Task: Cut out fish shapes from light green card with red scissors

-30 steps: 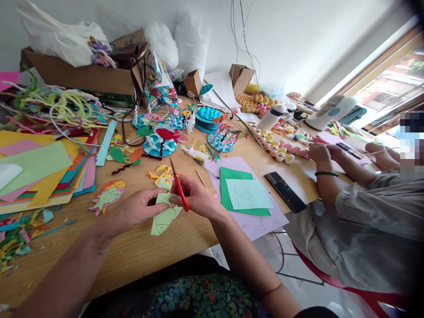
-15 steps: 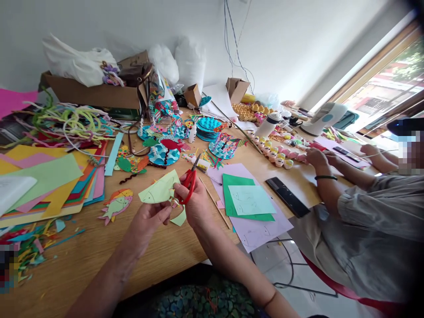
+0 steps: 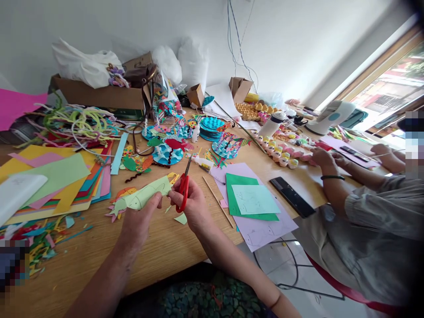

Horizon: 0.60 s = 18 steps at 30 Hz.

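My left hand (image 3: 141, 221) pinches a light green paper (image 3: 145, 194) with a fish outline drawn on it. My right hand (image 3: 194, 201) is closed round red-handled scissors (image 3: 183, 192), whose blades point up and away; its fingertips also touch the right end of the green paper. A small green scrap (image 3: 181, 218) lies on the table below the scissors. Partly covered by the held paper, a layered paper fish (image 3: 117, 205) rests at the left. Blue patterned round pieces (image 3: 167, 153) and a glue bottle (image 3: 203, 164) are beyond my hands.
Coloured paper sheets (image 3: 71, 176) and cut scraps (image 3: 39, 243) lie at the left. To the right are a purple sheet (image 3: 256, 234) under green sheets, a wooden stick (image 3: 217, 202) and a black phone (image 3: 291, 196). Another person's hands (image 3: 326, 161) work at the far right.
My left hand has moved slightly left and turned the green paper, which now overlaps the layered fish. The scissors have turned more upright. The view has shifted slightly.
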{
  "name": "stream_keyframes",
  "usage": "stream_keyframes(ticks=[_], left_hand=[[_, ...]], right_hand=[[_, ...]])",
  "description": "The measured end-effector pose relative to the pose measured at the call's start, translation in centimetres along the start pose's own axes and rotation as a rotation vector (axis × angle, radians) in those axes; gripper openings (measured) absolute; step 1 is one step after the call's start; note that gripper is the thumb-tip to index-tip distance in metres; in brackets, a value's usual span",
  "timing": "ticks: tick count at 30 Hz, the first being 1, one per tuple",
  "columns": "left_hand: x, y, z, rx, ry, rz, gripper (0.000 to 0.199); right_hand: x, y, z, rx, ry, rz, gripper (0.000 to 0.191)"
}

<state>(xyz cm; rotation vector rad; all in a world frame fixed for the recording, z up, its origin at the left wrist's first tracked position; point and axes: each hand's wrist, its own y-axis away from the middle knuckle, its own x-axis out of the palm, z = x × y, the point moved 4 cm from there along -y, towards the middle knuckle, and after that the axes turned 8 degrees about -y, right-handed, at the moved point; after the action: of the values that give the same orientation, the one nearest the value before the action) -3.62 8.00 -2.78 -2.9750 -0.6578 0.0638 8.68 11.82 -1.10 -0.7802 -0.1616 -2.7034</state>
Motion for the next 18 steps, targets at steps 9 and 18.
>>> stream_keyframes(ticks=[9,18], left_hand=[[0.1,-0.6,-0.1,0.052,-0.128,-0.05,0.023],[0.8,-0.6,-0.8,-0.067,0.102,-0.241,0.023]], right_hand=[[0.3,-0.4,0.2,0.028,0.036,0.031,0.03],[0.3,2.1,-2.1,0.046,0.295,0.129,0.029]])
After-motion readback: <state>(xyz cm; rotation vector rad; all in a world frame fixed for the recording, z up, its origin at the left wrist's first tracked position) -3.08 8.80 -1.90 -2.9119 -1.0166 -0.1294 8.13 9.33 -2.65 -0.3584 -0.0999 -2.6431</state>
